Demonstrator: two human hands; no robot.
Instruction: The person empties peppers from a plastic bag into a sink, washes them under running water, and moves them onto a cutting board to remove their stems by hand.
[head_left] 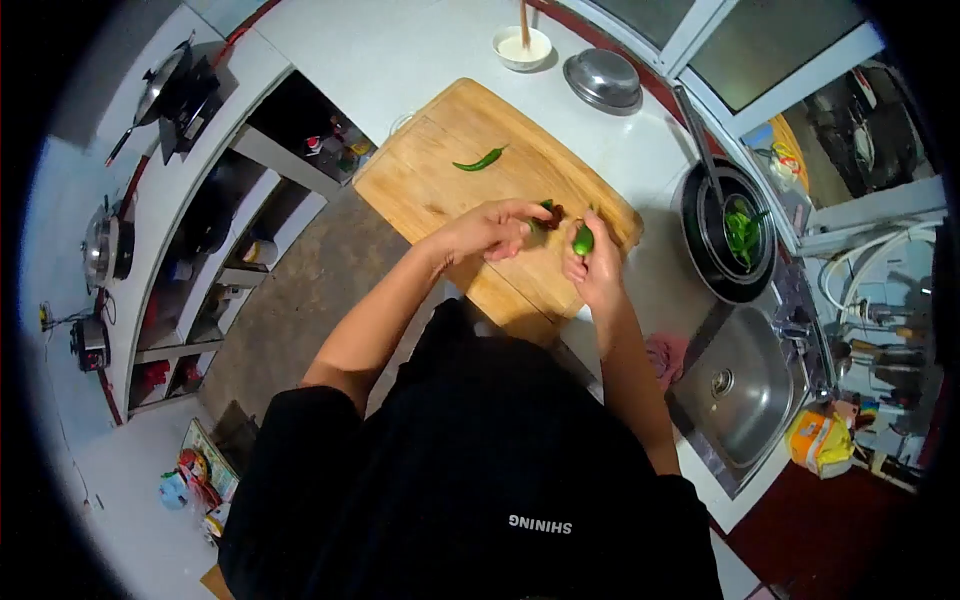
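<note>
A wooden cutting board (420,165) lies on the white counter under both hands. One slim green chili pepper (482,160) rests on its far part. My left hand (492,230) is over the board, its fingers curled at a small dark red and green piece (552,214) too blurred to name. Just to the right, my right hand (597,265) closes around a smooth green pepper (583,238), whose lower part is hidden by the fingers. The two hands are close together but apart.
A black pan (690,240) with a strainer of green peppers (742,232) stands right, beside the sink (745,390). At the back are a white bowl (522,48) and an upturned metal bowl (603,80). A pink cloth (664,358) lies near the sink.
</note>
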